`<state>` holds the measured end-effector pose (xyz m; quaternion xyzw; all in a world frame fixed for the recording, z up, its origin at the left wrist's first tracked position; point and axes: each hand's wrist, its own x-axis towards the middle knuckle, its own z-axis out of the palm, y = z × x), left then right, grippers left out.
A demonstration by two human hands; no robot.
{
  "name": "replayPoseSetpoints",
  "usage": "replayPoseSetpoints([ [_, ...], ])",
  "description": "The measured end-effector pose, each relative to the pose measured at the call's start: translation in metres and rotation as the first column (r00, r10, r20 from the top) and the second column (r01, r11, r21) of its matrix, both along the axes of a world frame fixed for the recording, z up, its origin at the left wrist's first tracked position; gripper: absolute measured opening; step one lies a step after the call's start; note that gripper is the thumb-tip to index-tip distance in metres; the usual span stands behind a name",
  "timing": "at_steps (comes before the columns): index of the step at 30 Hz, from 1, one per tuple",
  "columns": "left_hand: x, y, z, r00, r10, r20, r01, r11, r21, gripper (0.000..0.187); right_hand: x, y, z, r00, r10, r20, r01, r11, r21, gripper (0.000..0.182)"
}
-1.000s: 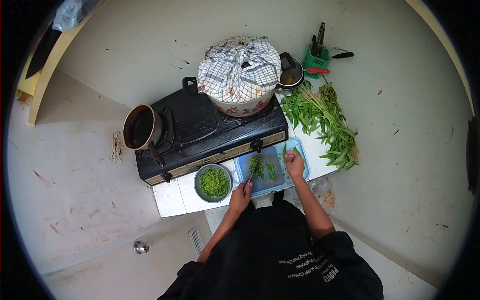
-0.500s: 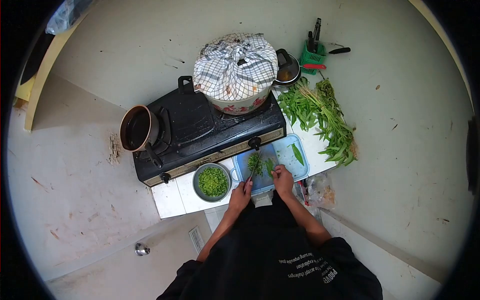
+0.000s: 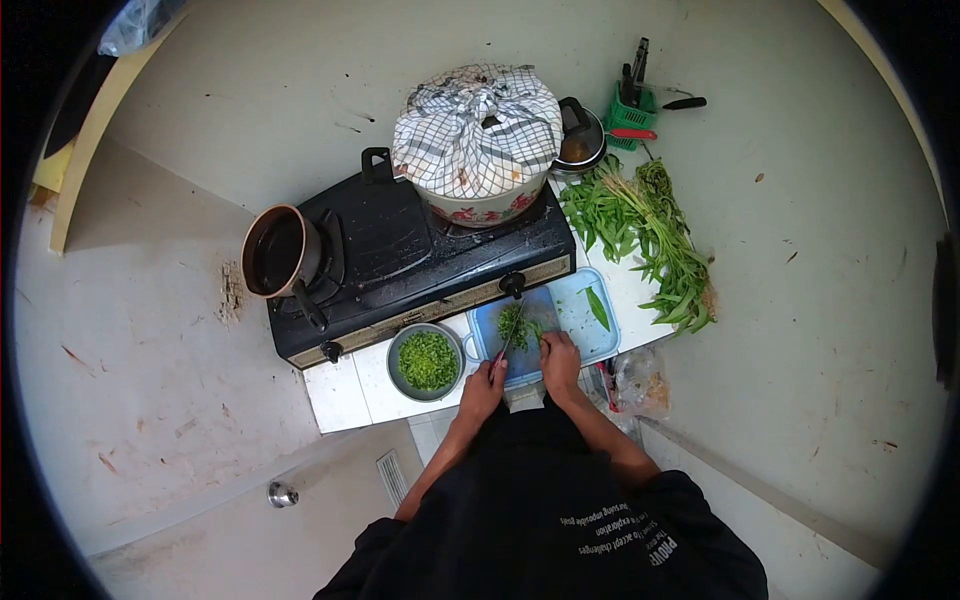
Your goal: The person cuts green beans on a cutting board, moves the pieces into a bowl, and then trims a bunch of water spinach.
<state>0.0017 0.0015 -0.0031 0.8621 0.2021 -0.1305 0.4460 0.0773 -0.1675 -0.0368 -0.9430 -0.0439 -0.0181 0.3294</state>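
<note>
While hands (image 3: 481,392) flank greens (image 3: 526,332), one (left) grips knife (image 3: 507,341).

The bare left hand (image 3: 481,393) partly covers the thin knife (image 3: 512,332); white checked cloth (image 3: 460,130) partly hides the flowered pot (image 3: 478,212).

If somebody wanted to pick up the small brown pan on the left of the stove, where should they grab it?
Probably by its dark handle, coming from the person's side: it sticks out from the pan toward the front edge of the stove. The left hand is nearest, but holds a knife, which would best go down first.
</note>
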Motion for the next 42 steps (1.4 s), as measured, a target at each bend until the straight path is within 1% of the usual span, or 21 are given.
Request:
replayPoseSetpoints([
  [2,0.0,-0.001,0.0,1.0,0.001,-0.009,-0.001,1.0,-0.01,0.05,-0.002,-0.003,-0.007,0.997,0.079,0.016,-0.077,0.994,-0.074,0.01],
  [5,-0.001,-0.003,-0.004,1.0,0.009,0.003,-0.009,1.0,-0.003,0.05,-0.002,-0.006,0.0,0.981,0.196,0.006,-0.192,0.966,-0.176,0.012],
  [8,0.0,-0.005,-0.005,1.0,0.012,0.017,-0.012,1.0,-0.004,0.05,-0.007,-0.007,0.002,0.962,0.258,0.094,-0.237,0.953,-0.19,0.016],
  [11,0.001,-0.006,-0.002,0.999,0.004,0.04,-0.004,1.0,0.01,0.05,-0.011,-0.008,-0.001,0.97,0.238,0.051,-0.231,0.966,-0.115,0.02],
  [14,0.003,-0.006,0.001,1.0,-0.004,0.019,0.004,1.0,0.005,0.05,-0.011,-0.009,-0.004,0.974,0.221,-0.04,-0.224,0.968,-0.111,0.024],
  [17,0.004,-0.007,0.002,1.0,-0.006,0.004,0.006,1.0,-0.003,0.05,-0.009,-0.009,-0.003,0.964,0.263,-0.039,-0.266,0.939,-0.217,0.025],
  [20,0.004,-0.006,-0.002,1.0,-0.016,-0.013,0.016,1.0,-0.002,0.05,-0.008,-0.009,-0.005,0.964,0.264,0.011,-0.255,0.94,-0.225,0.026],
  [23,0.005,-0.007,0.006,1.0,-0.012,-0.028,0.012,1.0,0.002,0.05,-0.013,-0.004,-0.005,0.97,0.238,0.055,-0.225,0.957,-0.185,0.02],
  [26,0.004,-0.006,0.005,1.0,-0.008,0.006,0.008,1.0,0.006,0.05,-0.009,-0.002,-0.008,0.988,0.128,-0.081,-0.124,0.991,0.058,0.016],
  [29,0.002,-0.004,0.0,1.0,-0.015,0.007,0.015,1.0,-0.007,0.049,-0.004,-0.007,-0.009,0.989,0.121,-0.089,-0.119,0.992,0.031,0.012],
  [32,0.002,-0.005,0.008,1.0,-0.022,-0.002,0.022,0.999,-0.036,0.049,0.002,-0.006,-0.005,0.99,0.088,-0.106,-0.083,0.995,0.057,0.01],
  [35,0.002,-0.004,0.007,0.999,-0.037,-0.021,0.037,0.999,-0.012,0.049,0.009,-0.006,0.003,0.978,0.02,-0.206,-0.009,0.998,0.056,0.008],
  [38,0.001,-0.004,0.0,1.0,-0.019,-0.011,0.018,0.999,-0.044,0.049,0.012,-0.007,-0.014,0.968,0.018,-0.249,-0.001,0.998,0.07,0.01],
  [41,-0.001,-0.002,-0.004,1.0,-0.024,0.018,0.024,1.0,0.0,0.048,0.015,-0.003,-0.011,0.951,-0.091,-0.296,0.134,0.983,0.126,0.014],
  [42,0.0,-0.002,-0.002,1.0,-0.019,0.016,0.019,1.0,-0.004,0.048,0.016,-0.003,-0.012,0.957,-0.105,-0.269,0.136,0.985,0.101,0.015],
])
